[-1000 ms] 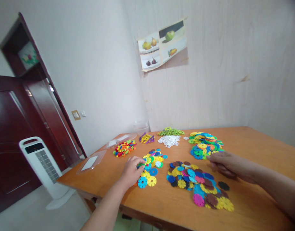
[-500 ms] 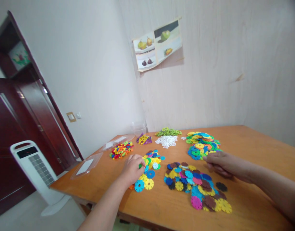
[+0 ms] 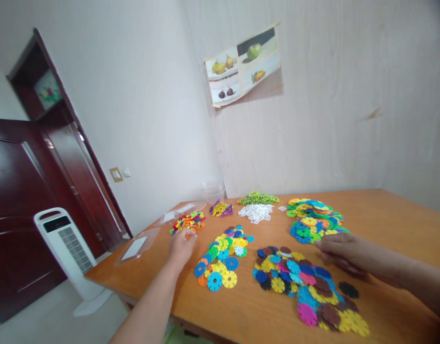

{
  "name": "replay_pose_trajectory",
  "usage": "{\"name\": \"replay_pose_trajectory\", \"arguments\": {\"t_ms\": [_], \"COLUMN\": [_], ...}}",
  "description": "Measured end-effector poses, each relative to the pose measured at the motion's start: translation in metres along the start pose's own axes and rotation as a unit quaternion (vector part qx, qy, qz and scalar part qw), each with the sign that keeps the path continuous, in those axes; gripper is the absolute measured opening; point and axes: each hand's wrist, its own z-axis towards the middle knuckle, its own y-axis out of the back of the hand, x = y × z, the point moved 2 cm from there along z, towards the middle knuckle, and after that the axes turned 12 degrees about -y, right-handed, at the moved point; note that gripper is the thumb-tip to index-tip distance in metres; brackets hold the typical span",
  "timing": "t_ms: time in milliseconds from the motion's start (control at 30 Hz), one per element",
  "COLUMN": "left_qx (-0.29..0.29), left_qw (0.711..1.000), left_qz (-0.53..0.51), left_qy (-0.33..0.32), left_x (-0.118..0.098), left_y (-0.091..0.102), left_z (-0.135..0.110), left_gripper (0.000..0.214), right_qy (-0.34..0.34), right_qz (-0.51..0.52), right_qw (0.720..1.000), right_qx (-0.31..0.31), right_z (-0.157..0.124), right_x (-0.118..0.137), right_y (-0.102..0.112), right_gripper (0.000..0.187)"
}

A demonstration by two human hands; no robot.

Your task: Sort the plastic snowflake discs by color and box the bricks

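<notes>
Two hands over a table full of plastic bits, grip hard to read

So the left hand (image 3: 182, 247) has its fingers curled in, just at the near edge of a heap of small red, orange, yellow and green plastic pieces (image 3: 188, 221). Can't tell if it's pinching anything or touching the heap. The right hand (image 3: 344, 252) is loosely bent, thumb on top, at the near side of a pile of blue, green and yellow notched plastic discs (image 3: 308, 222). Its fingertips don't show well enough to say if there's a disc in there.

Handling-wise, I'd guess the discs are light, stiff and a bit slick, hard to break but easy to send sliding. I'd pinch one by its notched rim; lying flat they're probably fiddly to lift. The little pieces look rigid too, so fingertips across the sides.

Between the hands there's a mixed disc cluster (image 3: 223, 254), mostly yellow, blue and green, plus a bigger spread of brown, yellow, blue and pink discs (image 3: 301, 277) nearer the right arm. A black disc (image 3: 348, 289) sits just beside that. Further back on the brown wooden table (image 3: 395, 220): white flat plastic pieces (image 3: 256, 212) and a bright green heap (image 3: 258, 198).
</notes>
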Motion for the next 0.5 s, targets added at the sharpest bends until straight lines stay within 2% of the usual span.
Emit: {"name": "replay_pose_trajectory", "arguments": {"t_ms": [100,200,367,500], "left_qx": [-0.014,-0.009,0.002,-0.012], "left_qw": [0.996,0.99,0.984,0.981], "left_qz": [0.041,0.064,0.073,0.071], "left_qy": [0.076,0.125,0.165,0.182], "left_x": [0.033,0.054,0.073,0.083], "left_y": [0.01,0.011,0.0,-0.004], "left_z": [0.001,-0.001,0.008,0.016], "left_gripper": [0.013,0.01,0.011,0.017], "right_qy": [-0.001,0.005,-0.007,-0.007], "right_qz": [-0.007,-0.008,-0.019,-0.027], "right_qw": [1.0,1.0,1.0,1.0], "right_qx": [0.003,0.009,0.0,-0.014], "right_z": [0.002,0.002,-0.001,-0.001], "right_x": [-0.003,-0.003,-0.001,-0.002], "right_y": [0.001,0.001,0.001,0.001], "right_gripper": [0.053,0.053,0.056,0.056]}}
